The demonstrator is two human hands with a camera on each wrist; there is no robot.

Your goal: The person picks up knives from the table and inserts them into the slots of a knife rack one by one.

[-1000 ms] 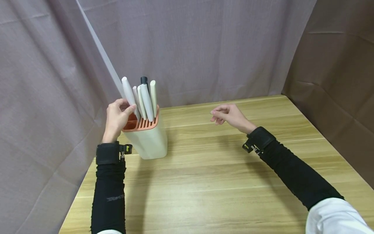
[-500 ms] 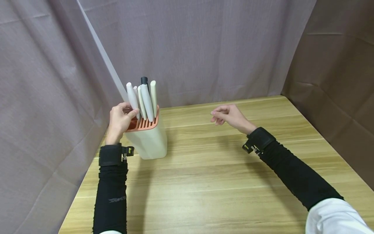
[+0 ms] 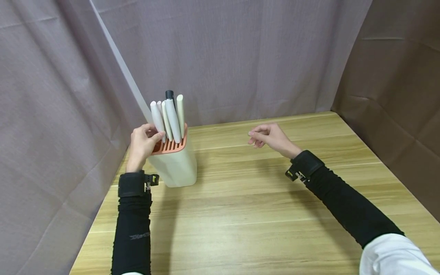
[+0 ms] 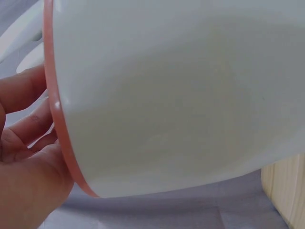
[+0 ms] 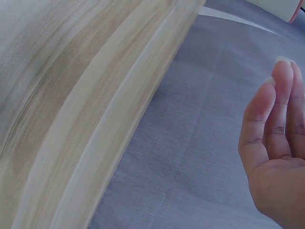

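My left hand (image 3: 142, 144) is at the top left edge of the knife block (image 3: 175, 162), which stands near the table's (image 3: 261, 214) left rear corner, at about 10 o'clock from the table's middle. My thumb and fingers are curled and pinch the base of the leftmost white handle (image 3: 157, 116), right where it meets the block's orange slotted top (image 3: 170, 147). That handle leans toward 11 o'clock, and just to its 3 o'clock side stand the other pale handles (image 3: 173, 118) and one black-tipped handle (image 3: 169, 94), all seated in the slots and close together. From the left wrist view, my fingers (image 4: 24, 124) lie against the orange rim (image 4: 59, 124), with the block's cream wall filling most of that view.

My right hand (image 3: 269, 136) hangs above the table at about 3 o'clock from the block, well apart from it, holding nothing. Its fingers are loosely bent and point toward the block at 9 o'clock. In the right wrist view the fingers (image 5: 276, 119) are nearly straight and close together, with the grey curtain (image 5: 200, 143) behind them
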